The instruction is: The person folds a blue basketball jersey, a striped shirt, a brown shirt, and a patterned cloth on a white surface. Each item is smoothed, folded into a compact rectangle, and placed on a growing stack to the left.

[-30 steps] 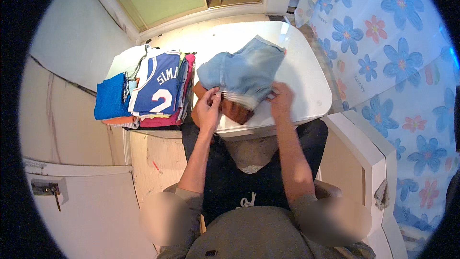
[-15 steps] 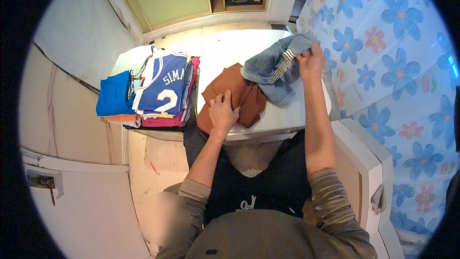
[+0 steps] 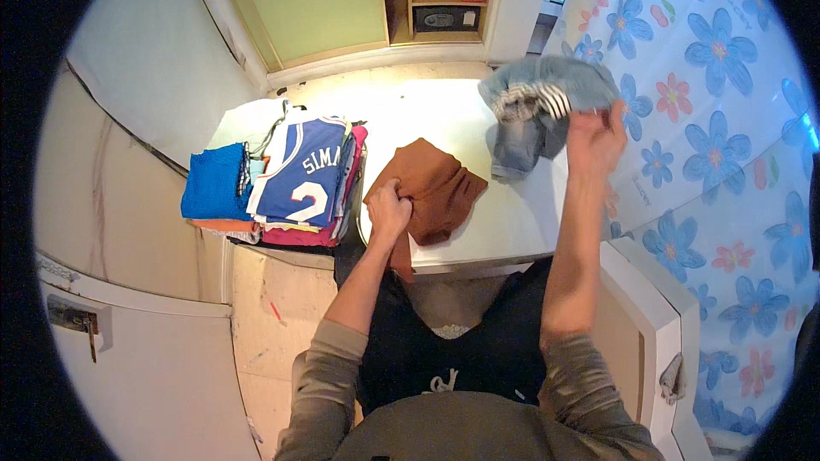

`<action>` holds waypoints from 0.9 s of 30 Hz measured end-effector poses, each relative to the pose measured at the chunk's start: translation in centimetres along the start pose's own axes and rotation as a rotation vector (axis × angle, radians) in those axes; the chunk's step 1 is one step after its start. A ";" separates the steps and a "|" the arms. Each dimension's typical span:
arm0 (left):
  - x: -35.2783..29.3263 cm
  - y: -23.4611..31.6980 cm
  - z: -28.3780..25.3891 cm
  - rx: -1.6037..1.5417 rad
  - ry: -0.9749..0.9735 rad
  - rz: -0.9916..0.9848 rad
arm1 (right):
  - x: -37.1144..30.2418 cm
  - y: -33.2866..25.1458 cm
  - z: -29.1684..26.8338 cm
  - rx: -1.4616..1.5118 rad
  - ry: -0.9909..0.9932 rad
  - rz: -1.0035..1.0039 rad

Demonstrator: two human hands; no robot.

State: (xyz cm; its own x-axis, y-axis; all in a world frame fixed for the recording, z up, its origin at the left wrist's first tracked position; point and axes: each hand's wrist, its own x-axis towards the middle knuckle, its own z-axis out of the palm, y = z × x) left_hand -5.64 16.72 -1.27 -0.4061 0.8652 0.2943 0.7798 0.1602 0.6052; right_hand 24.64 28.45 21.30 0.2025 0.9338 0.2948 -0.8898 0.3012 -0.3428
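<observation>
Seated at the white table [image 3: 517, 222], with a folded clothing stack [image 3: 348, 192] just beside its left edge. Pinching the blue denim garment [image 3: 589, 78] with closed right hand [image 3: 595, 138], over the table's far right corner. Clutching the rust-brown garment [image 3: 440, 188] by its left side with closed left hand [image 3: 390, 207], by the near left corner, with a strip draped over the near edge.

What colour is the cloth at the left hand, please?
The cloth is reddish brown, best seen in the head view.
</observation>
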 end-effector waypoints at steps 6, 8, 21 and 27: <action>8.5 -0.1 2.9 0.018 -0.029 0.035 | -7.7 -3.5 -4.8 -0.148 -0.092 0.074; 11.0 1.1 4.3 0.026 -0.093 0.072 | -11.2 -2.6 -1.5 -0.324 0.037 0.049; 16.1 7.6 8.8 -0.935 -0.300 0.013 | -12.5 0.2 -0.4 -0.243 0.162 0.348; 3.9 8.2 -1.0 -1.422 -0.493 0.069 | -11.6 0.7 0.8 0.147 -0.032 0.419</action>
State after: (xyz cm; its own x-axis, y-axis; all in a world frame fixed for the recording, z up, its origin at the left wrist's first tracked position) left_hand -1.28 20.89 5.60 0.0330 0.9665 0.2546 -0.4261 -0.2168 0.8783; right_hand 21.30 17.66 18.33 -0.1984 0.9624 0.1856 -0.9417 -0.1346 -0.3084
